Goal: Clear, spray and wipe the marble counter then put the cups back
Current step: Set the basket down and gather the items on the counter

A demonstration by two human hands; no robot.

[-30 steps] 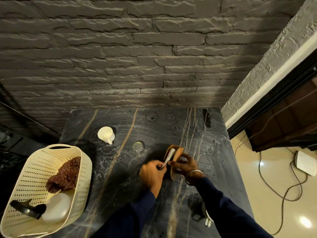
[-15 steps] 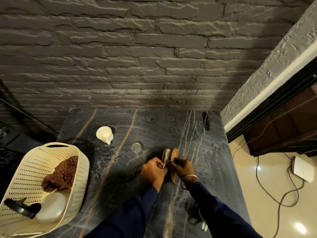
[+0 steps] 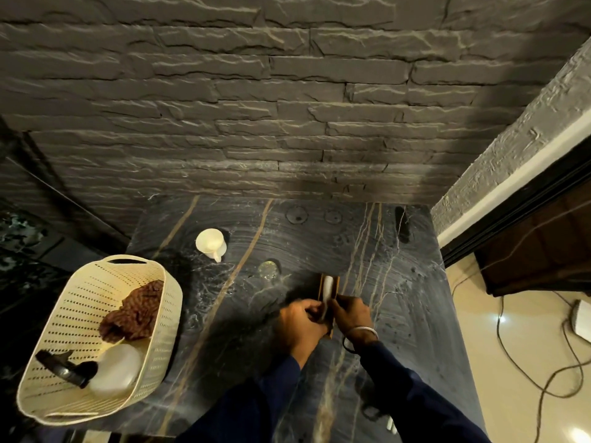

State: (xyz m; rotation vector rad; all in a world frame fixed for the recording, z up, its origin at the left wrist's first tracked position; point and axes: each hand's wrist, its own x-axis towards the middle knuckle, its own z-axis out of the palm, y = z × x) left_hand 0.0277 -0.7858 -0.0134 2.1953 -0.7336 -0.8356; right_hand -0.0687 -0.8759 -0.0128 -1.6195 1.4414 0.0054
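Wooden holder (image 3: 329,284), 12 o'clock of both hands: now stood upright on table (image 3: 399,298); left hand (image 3: 299,324) and right hand (image 3: 351,313) fingers grip it; restocking underway.

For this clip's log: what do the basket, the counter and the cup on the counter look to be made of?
Basket: cream moulded plastic by the look, matte, with rows of punched holes and a cut-out handle.
Counter: dark polished stone, likely marble, with tan and white veins and a soft sheen.
Cup: white, smooth, glossy; ceramic or plastic, cannot tell.
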